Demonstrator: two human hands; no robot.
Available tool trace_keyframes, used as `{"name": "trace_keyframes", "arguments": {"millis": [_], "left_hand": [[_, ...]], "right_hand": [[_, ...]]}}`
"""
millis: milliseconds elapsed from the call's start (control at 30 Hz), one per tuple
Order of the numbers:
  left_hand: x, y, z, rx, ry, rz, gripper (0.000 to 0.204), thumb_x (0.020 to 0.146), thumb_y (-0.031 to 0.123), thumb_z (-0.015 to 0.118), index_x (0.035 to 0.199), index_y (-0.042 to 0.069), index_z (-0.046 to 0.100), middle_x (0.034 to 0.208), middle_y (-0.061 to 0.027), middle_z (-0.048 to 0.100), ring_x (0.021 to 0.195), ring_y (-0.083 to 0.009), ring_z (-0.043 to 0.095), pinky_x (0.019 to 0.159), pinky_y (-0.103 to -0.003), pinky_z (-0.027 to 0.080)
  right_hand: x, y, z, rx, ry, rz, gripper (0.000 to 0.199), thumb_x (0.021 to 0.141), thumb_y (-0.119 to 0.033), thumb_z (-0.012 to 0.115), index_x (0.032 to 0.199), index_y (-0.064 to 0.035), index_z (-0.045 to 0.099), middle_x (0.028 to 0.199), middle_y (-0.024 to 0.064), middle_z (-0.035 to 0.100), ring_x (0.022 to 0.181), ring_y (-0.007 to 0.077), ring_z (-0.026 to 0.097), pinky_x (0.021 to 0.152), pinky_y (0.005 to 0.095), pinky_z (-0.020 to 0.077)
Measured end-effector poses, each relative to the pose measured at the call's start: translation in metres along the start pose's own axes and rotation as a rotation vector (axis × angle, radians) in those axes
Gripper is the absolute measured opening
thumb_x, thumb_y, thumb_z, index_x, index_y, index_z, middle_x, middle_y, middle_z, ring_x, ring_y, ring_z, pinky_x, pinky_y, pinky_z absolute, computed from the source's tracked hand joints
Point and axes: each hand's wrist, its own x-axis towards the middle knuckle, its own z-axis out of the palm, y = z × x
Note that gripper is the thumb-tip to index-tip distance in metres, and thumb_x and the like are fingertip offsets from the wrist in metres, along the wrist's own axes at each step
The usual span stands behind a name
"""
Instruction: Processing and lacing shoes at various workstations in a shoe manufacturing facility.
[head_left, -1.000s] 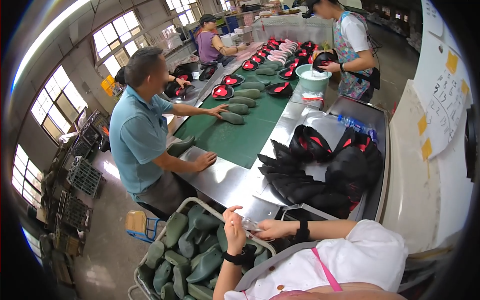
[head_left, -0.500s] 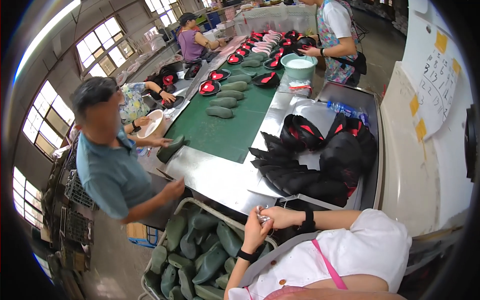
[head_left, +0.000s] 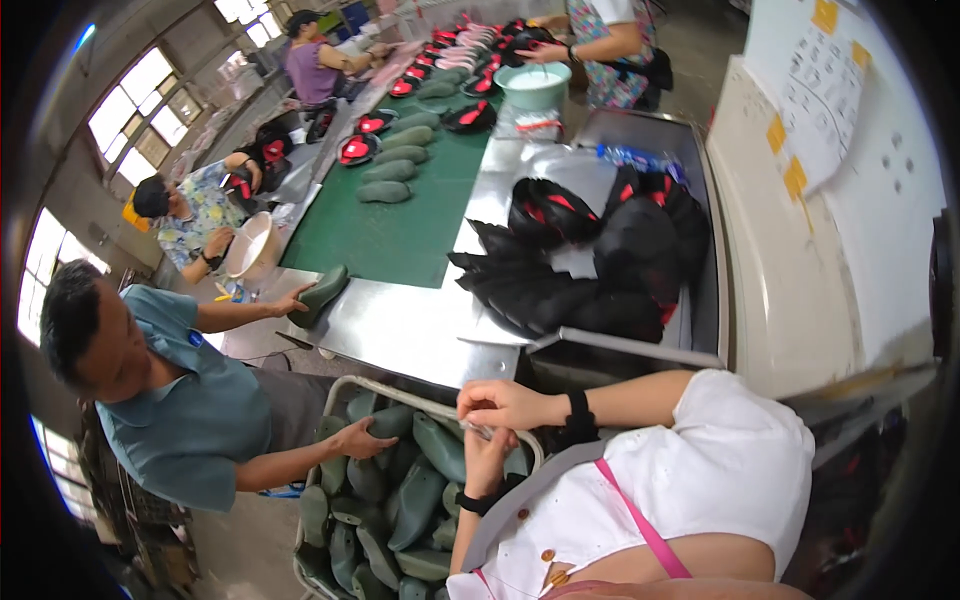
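Dark-green moulded shoe lasts (head_left: 418,505) lie heaped at lower centre. Beside them, the left hand (head_left: 487,460) and right hand (head_left: 512,404) pinch a small, shiny, mostly hidden item (head_left: 480,431); this close handling seems to call for steady fingertips. Upper right, a white paper sheet (head_left: 818,125) bears handwritten figures.
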Motion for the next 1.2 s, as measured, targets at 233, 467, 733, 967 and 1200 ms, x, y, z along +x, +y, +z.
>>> {"name": "trace_keyframes", "arguments": {"millis": [233, 467, 733, 967, 1200], "left_hand": [[-0.036, -0.029, -0.033, -0.106, 0.02, -0.051, 0.014, 0.09, 0.02, 0.047, 0.092, 0.007, 0.049, 0.072, 0.0022, 0.049, 0.06, -0.0052, 0.045, 0.051, -0.02, 0.035], [-0.045, -0.053, -0.016, -0.393, -0.201, -0.151, 0.017, 0.091, 0.02, 0.042, 0.087, 0.005, 0.05, 0.073, -0.0021, 0.047, 0.077, -0.0112, 0.048, 0.073, -0.026, 0.038], [-0.108, -0.085, 0.077, -0.41, -0.641, -0.478, 0.023, 0.094, 0.021, 0.039, 0.11, 0.006, 0.048, 0.107, -0.0034, 0.052, 0.098, -0.0159, 0.051, 0.086, -0.031, 0.041], [-0.204, -0.124, 0.14, 0.5, -1.052, 0.442, 0.011, 0.087, 0.007, 0.046, 0.095, 0.001, 0.048, 0.105, -0.0154, 0.041, 0.098, -0.0282, 0.039, 0.086, -0.035, 0.033], [-0.295, -0.143, 0.178, 0.369, -1.245, 0.055, 0.014, 0.09, 0.008, 0.042, 0.099, 0.001, 0.05, 0.113, -0.0126, 0.044, 0.099, -0.0227, 0.04, 0.086, -0.03, 0.036]], "right_hand": [[-0.057, 0.018, 0.064, -0.623, 0.052, -0.353, 0.019, 0.074, -0.015, 0.059, 0.09, -0.0044, 0.061, 0.099, 0.009, 0.057, 0.097, 0.0274, 0.049, 0.082, 0.0354, 0.0433], [-0.147, -0.024, 0.074, -0.735, 0.461, 0.111, 0.078, 0.069, -0.019, 0.069, 0.132, -0.0046, 0.025, 0.13, 0.0163, 0.03, 0.12, 0.0327, 0.035, 0.097, 0.036, 0.0348], [-0.266, 0.013, 0.121, -0.557, 0.808, 0.262, 0.083, 0.073, -0.015, 0.066, 0.136, -0.0014, 0.014, 0.131, 0.0182, 0.034, 0.116, 0.0298, 0.044, 0.096, 0.033, 0.0368], [-0.382, -0.027, 0.188, -0.125, 1.114, 0.31, 0.071, 0.078, 0.002, 0.053, 0.137, -0.0008, 0.014, 0.091, 0.0013, 0.047, 0.078, 0.0068, 0.047, 0.069, 0.0214, 0.0419], [-0.483, -0.047, 0.247, 0.102, 1.244, 0.336, 0.058, 0.077, -0.011, 0.055, 0.129, -0.001, 0.031, 0.082, 0.0017, 0.05, 0.07, 0.0083, 0.046, 0.061, 0.0237, 0.0409]]}}
